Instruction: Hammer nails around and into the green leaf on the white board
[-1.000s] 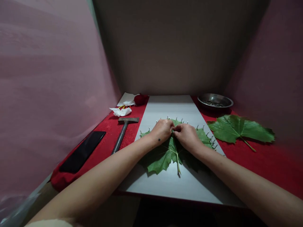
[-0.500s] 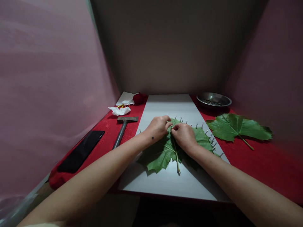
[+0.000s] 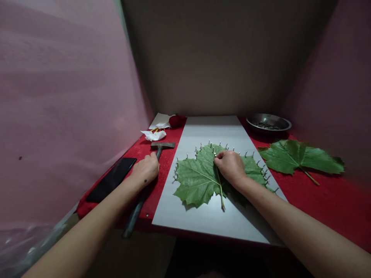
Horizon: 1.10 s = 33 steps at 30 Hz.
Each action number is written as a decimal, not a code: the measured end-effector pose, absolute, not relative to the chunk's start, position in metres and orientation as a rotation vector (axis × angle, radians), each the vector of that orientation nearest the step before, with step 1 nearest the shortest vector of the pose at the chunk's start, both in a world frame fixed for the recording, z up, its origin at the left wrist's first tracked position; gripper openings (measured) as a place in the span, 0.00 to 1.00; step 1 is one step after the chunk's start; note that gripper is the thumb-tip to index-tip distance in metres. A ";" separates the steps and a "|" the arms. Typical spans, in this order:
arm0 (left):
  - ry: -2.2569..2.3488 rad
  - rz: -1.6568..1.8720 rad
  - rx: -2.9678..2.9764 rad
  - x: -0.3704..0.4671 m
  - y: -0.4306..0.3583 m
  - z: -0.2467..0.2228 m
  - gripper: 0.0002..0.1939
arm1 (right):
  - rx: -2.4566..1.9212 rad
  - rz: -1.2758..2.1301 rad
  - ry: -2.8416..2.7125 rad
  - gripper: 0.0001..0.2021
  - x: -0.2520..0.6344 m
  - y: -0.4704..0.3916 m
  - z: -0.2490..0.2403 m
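Left of the frame's centre, the left hand (image 3: 146, 169) curls its fingers round the hammer (image 3: 136, 212), whose handle slants toward the lower left. Rightward, near the centre, the right hand (image 3: 231, 165) pinches a roughly upright nail (image 3: 215, 155) over the pale-veined leaf (image 3: 197, 179).

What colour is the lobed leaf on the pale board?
The lobed leaf is green, showing best in the head view.

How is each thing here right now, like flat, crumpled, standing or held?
Right hand: pinching a nail
Left hand: on hammer's handle
Hammer: lying on red cloth
Board leaf: spread out
Border nails: standing, some tilted
Side leaf: lying, no nails around it
Metal bowl: upright
Phone: flat, dark
Front tissue: crumpled
White board: flat
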<state>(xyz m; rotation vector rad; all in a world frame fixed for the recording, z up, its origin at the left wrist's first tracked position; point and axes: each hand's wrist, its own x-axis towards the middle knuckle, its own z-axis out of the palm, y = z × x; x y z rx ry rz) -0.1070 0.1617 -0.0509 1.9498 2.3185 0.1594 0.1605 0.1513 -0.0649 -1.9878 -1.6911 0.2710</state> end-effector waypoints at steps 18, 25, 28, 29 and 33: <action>1.271 0.602 1.522 -0.044 0.090 0.029 0.09 | -1.980 0.262 -1.682 0.11 0.159 0.151 -0.067; 1.252 0.592 1.670 -0.009 0.093 0.013 0.31 | -1.974 0.296 -1.684 0.10 0.159 0.149 -0.063; 1.280 0.574 1.776 -0.007 0.097 0.012 0.31 | -1.981 0.294 -1.690 0.11 0.159 0.150 -0.062; 1.286 0.555 1.795 -0.007 0.098 0.012 0.31 | -1.986 0.294 -1.694 0.11 0.159 0.150 -0.063; 1.296 0.562 1.808 -0.007 0.096 0.012 0.31 | -2.004 0.280 -1.699 0.12 0.159 0.152 -0.064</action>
